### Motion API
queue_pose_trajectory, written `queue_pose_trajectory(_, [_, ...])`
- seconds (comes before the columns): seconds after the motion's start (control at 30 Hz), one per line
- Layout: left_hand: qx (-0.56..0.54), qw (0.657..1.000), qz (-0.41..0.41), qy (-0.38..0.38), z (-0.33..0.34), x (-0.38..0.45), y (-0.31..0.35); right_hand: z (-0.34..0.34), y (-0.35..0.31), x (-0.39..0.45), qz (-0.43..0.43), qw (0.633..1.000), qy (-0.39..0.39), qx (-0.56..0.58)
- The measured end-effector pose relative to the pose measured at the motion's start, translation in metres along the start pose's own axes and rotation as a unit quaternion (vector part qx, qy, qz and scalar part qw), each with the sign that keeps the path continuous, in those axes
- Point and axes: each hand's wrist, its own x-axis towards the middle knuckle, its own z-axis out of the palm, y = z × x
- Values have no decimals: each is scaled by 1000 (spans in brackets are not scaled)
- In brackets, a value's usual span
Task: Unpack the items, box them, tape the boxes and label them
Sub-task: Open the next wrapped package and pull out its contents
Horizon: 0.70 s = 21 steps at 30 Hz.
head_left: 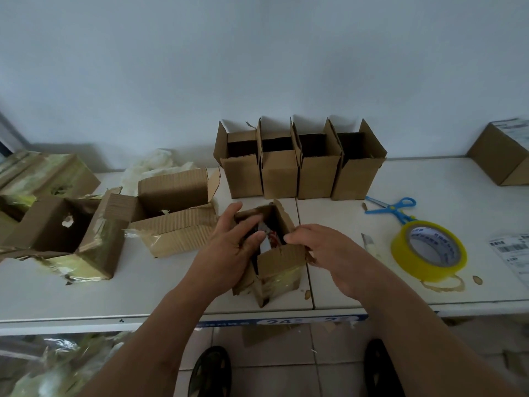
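Between both hands' fingers, a small taped brown cardboard box (276, 255) stands open on the white bench (372, 282). Left hand (232, 247) fingers reach inside, loosely curled; right hand (323, 253) fingers pinch its near flap.

You are in a parcel-packing room: a plain white counter (429, 282) against a bare wall, four open cartons (297, 167) lined up beyond your grip, tape roll (429, 253), scissors (392, 209) and shipping labels (512, 250) to its right.
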Motion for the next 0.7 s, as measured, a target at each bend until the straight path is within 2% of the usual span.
queue_pose_trajectory(0.13, [7, 999, -22, 22, -6, 5, 1, -13, 1, -9, -15, 996, -73, -44])
queue_pose_trajectory(0.3, [28, 997, -64, -8, -6, 13, 8, -23, 8, -17, -19, 984, -120, -129])
queue_pose_trajectory(0.53, [35, 996, -58, 61, -9, 11, 27, -21, 20, -12, -100, 953, -74, -277])
queue_pose_trajectory(0.7, [186, 981, -6, 57, -7, 9, 23, -21, 23, -8, -123, 944, -61, -301])
